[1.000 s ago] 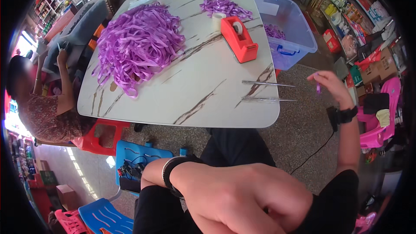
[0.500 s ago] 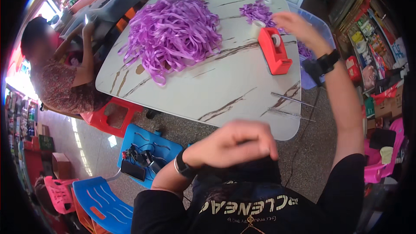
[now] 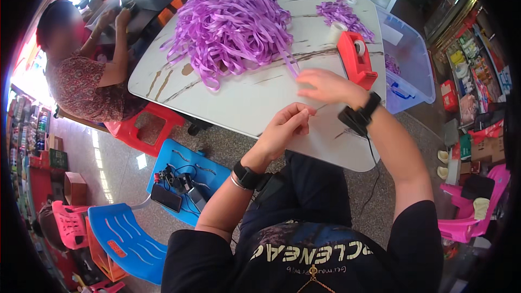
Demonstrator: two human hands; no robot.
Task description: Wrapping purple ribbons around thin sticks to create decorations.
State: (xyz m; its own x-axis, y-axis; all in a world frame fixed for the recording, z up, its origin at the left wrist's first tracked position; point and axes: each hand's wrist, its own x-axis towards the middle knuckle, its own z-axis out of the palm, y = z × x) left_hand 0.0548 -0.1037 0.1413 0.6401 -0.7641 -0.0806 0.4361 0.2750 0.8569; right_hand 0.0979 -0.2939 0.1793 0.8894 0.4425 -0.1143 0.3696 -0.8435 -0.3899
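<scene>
A big heap of purple ribbon loops (image 3: 233, 30) lies on the white marbled table (image 3: 179, 95). One purple ribbon (image 3: 288, 58) stretches out of the heap to the fingertips of my right hand (image 3: 328, 87), which is closed on its end and slightly blurred. Nearer to me, at the table's front edge, my left hand (image 3: 285, 129) is pinched shut. A thin, dark, metal-looking tool (image 3: 321, 107) sticks out from its fingertips; most of it is hidden. Right of my hands stands a red tape dispenser (image 3: 357, 62). Another thin metal tool (image 3: 349, 131) lies under my right wrist.
A smaller purple ribbon pile (image 3: 344, 15) and a tape roll (image 3: 337, 28) are at the back right. Beyond the table's right edge is a clear plastic bin (image 3: 415, 76). A blue stool (image 3: 187, 171) holds a phone and cables. Another person (image 3: 81, 76) sits at the left.
My right hand has come from beside the tape dispenser to the ribbon heap, drawing one ribbon out. My left hand has moved forward over the table edge and closed on a thin tool.
</scene>
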